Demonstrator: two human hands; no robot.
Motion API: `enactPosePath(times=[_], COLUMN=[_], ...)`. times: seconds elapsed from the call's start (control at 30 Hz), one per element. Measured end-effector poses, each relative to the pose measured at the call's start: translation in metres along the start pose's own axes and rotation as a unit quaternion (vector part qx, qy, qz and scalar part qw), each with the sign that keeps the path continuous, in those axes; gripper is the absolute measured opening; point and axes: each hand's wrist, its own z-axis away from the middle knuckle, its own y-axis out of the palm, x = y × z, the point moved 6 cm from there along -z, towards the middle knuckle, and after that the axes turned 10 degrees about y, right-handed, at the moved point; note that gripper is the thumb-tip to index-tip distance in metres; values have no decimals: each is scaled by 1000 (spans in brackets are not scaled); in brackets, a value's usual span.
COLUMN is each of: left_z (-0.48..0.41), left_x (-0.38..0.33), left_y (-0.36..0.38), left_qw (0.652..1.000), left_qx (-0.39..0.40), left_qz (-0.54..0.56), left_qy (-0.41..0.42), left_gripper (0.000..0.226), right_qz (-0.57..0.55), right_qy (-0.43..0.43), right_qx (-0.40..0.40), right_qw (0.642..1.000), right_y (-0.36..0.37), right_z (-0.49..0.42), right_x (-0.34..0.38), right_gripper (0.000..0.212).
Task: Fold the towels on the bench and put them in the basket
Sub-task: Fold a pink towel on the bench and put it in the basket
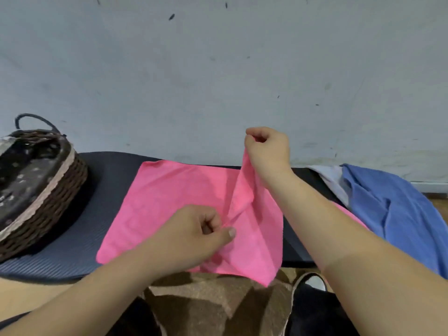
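A pink towel lies spread on the dark bench in front of me. My right hand pinches one corner and holds it up above the bench, so the cloth hangs in a ridge. My left hand grips the towel near its front edge, low on the bench. A dark wicker basket with a patterned lining and a loop handle stands at the left end of the bench. A blue towel lies crumpled at the right, with a pale grey towel under its far edge.
A pale wall rises right behind the bench. A brown cloth lies at the bottom, near my legs. A strip of another pink cloth shows beside my right forearm.
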Motion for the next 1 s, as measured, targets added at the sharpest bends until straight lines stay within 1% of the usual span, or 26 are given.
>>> enactPosePath(times=[0.1, 0.2, 0.3, 0.4, 0.5, 0.57, 0.7, 0.77, 0.83, 0.93, 1.0], left_z=[11, 28, 38, 42, 43, 45, 55, 61, 65, 64, 60], left_x=[29, 62, 88, 109, 116, 118, 115, 113, 115, 130, 142], left_y=[-44, -86, -117, -133, -140, -142, -147, -152, -157, -161, -161], left_qw=[996, 982, 958, 953, 954, 958, 963, 967, 963, 945, 931], left_qx=[-35, -71, -56, -32, -11, 4, 34, 37, 53, 83, 90], left_qz=[-80, -166, -268, -278, -269, -256, -234, -209, -208, -253, -289], left_qy=[-26, -58, -90, -114, -129, -131, -128, -144, -162, -191, -204], left_gripper=[40, 46, 48, 49, 51, 51, 47, 43, 39, 39, 40], right_qz=[-3, 22, 88, 156, 203, 193, 143, 156, 190, 283, 336], right_qy=[13, 4, -39, -89, -130, -126, -100, -103, -96, -96, -115], right_qx=[41, 106, 125, 111, 92, 78, 63, 76, 113, 176, 192], right_qw=[999, 994, 987, 977, 966, 970, 983, 980, 971, 938, 915], right_y=[49, 99, 139, 163, 171, 175, 189, 201, 222, 254, 265], right_z=[10, 20, 26, 31, 34, 33, 27, 28, 34, 46, 49], right_x=[4, 3, -5, -15, -17, -12, 13, 26, 27, 6, -10], right_gripper=[33, 45, 52, 45, 26, 19, 20, 22, 21, 22, 24])
